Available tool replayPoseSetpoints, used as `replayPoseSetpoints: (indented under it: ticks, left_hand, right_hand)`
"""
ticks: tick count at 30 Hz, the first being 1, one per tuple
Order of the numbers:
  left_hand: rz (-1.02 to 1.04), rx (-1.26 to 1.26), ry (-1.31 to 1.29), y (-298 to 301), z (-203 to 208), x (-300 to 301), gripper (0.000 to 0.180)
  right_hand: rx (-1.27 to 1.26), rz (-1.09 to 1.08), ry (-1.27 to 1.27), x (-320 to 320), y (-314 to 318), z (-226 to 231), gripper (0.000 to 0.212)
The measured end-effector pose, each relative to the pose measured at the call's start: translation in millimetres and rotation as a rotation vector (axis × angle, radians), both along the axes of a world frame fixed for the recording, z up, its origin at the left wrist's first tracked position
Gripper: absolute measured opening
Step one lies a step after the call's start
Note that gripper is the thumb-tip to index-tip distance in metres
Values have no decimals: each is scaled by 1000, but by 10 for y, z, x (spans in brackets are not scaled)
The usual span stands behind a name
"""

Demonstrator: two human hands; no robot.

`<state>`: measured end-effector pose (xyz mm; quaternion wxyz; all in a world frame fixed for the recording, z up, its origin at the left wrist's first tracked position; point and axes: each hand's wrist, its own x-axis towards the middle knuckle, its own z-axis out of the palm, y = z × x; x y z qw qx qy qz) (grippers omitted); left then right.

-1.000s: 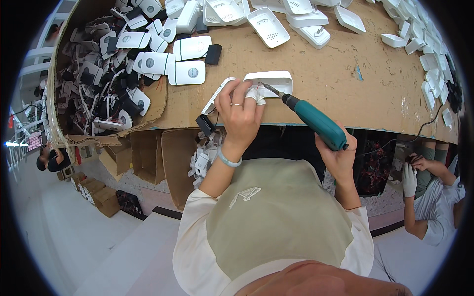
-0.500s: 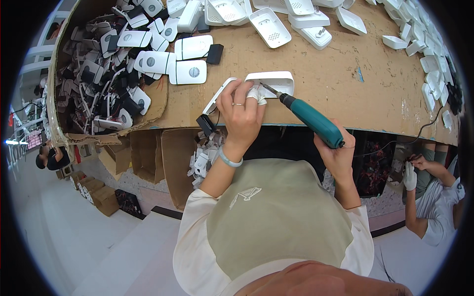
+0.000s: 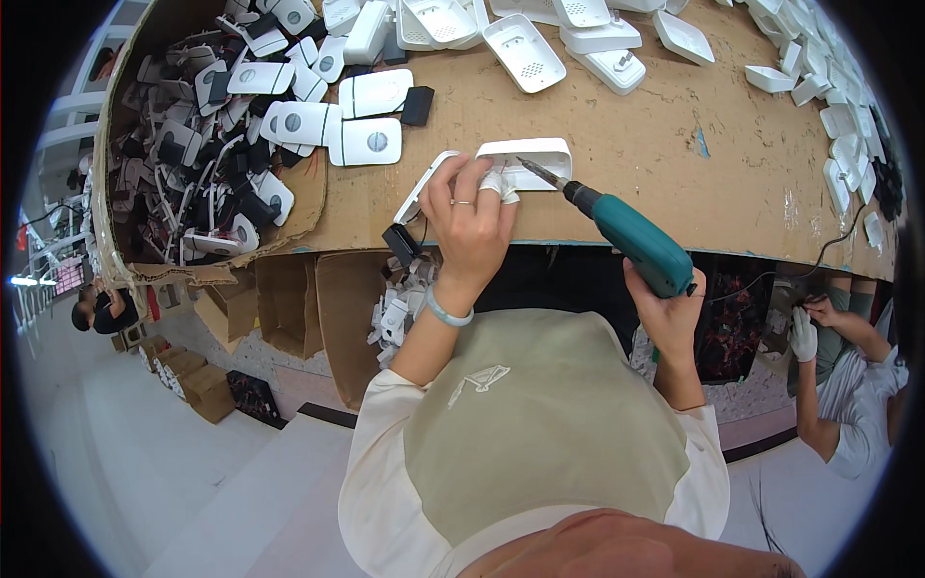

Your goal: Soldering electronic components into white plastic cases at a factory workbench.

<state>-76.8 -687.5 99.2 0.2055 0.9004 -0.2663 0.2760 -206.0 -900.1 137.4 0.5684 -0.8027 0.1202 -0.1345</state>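
My right hand (image 3: 672,313) grips a teal electric screwdriver (image 3: 641,241) by its rear end, and the bit points up and left over an open white plastic case (image 3: 554,154). The bit tip is above the case's interior; whether it touches anything is unclear. Bent fingers of my left hand (image 3: 470,222), with white tape on some of them, are closed on the case's left end and hide it. A white cover plate (image 3: 421,186) leans just left of that hand. Below it, a small black box (image 3: 402,244) hangs at the table edge beside a dark wire.
At the left, a cardboard box (image 3: 313,207) holds many white plates with black boxes. White cases (image 3: 525,53) lie along the far side of the cardboard-covered table (image 3: 646,135), with more piled far right (image 3: 838,125). Another person's gloved hand (image 3: 804,334) is at right.
The screwdriver and my right hand have moved right and slightly nearer me, taking the bit away from my left fingertips. My left hand stays in place on the case.
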Motion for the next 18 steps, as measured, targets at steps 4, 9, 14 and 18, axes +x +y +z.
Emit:
replayPoseSetpoints:
  ticks: [4,9,14,18]
  left_hand:
    - [4,0,-1,-7,-2,4,22]
    - [-7,22,23,-6,40,-14,20]
    - [-11,7,26,19,36,-19,20]
    - [-9,25,24,21,27,-27,21]
  right_hand:
    - [-1,-1,0,-35,-12,33,20]
    - [13,-19,4,-64,-2,39,18]
    - [2,-1,28,-44,27,37,18]
    - [8,27,-26,44,68,-85,21]
